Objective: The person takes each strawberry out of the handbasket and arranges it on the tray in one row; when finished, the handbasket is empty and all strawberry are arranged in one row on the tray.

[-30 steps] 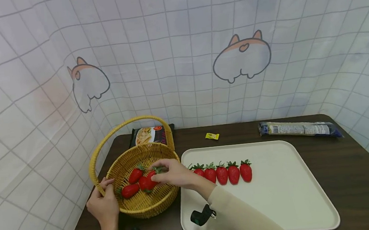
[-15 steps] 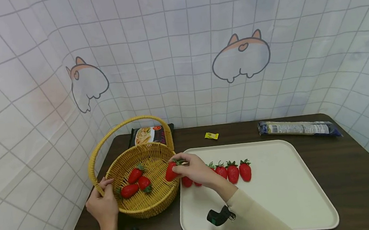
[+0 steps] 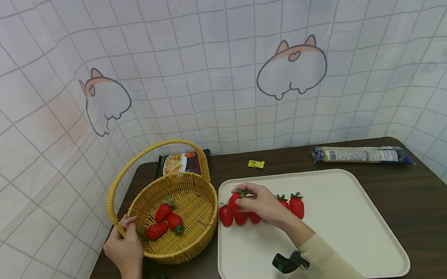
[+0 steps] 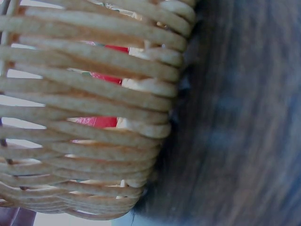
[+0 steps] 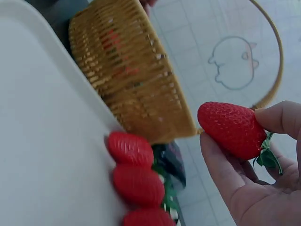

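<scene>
My right hand (image 3: 264, 205) pinches a strawberry (image 5: 231, 129) between thumb and fingers, its green leaves toward the palm. In the head view that hand is over the white tray (image 3: 338, 245), where a row of several strawberries (image 3: 226, 215) lies, partly hidden behind it. At the left, my left hand (image 3: 126, 250) grips the rim of a yellow wicker basket (image 3: 199, 245) near the foot of its tall handle. Inside the basket lie 3 strawberries (image 3: 157, 231). The left wrist view is filled by the basket's weave (image 4: 94, 103), with red showing through the gaps.
Behind the basket lies a dark food packet (image 3: 181, 163). A small yellow wrapped candy (image 3: 256, 164) is beyond the tray, and a long clear-and-blue package (image 3: 362, 155) lies at the back right. The dark wooden table (image 3: 440, 208) extends right of the tray.
My right hand has lifted a strawberry out of the basket and carried it right, over the tray's row. My left hand stays on the basket rim.
</scene>
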Demonstrator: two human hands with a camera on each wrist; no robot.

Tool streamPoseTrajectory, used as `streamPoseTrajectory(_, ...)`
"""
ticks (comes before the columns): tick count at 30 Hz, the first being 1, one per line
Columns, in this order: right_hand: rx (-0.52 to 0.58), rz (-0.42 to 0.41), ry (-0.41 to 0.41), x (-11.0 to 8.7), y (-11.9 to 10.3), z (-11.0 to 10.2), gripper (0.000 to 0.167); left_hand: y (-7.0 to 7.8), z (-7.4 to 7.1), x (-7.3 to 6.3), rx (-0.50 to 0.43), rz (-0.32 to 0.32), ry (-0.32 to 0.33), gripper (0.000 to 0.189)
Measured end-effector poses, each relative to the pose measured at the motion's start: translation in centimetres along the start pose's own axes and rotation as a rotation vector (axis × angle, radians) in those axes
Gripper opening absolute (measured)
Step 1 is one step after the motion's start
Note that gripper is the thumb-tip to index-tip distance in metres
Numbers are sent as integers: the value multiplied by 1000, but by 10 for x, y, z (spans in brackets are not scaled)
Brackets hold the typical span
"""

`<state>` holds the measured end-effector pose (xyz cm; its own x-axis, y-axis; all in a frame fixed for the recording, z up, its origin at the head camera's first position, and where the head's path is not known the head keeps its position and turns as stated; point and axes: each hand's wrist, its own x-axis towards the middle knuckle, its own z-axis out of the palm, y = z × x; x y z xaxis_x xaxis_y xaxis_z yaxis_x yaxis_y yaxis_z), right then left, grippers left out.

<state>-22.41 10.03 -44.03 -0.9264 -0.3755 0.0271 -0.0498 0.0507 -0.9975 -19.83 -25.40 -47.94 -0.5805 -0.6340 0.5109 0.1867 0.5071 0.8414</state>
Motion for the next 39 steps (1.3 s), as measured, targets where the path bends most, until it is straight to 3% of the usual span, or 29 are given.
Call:
streamPoseTrajectory(14, 7, 26, 141, -18, 14, -47, 45, 0, -4, 0, 3, -9, 13, 17)
streamPoseTrajectory(24, -116, 81, 267, -34, 23, -89, 48, 1, -4, 1, 15, 12, 15, 18)
streamPoseTrajectory(29, -131, 65, 311, -41, 22, -110, 49, 1, -2, 1, 12, 13, 14, 17)
streamPoseTrajectory(39, -110, 81, 331, -56, 25, -144, 55, 1, 0, 0, 0, 3, 8, 17)
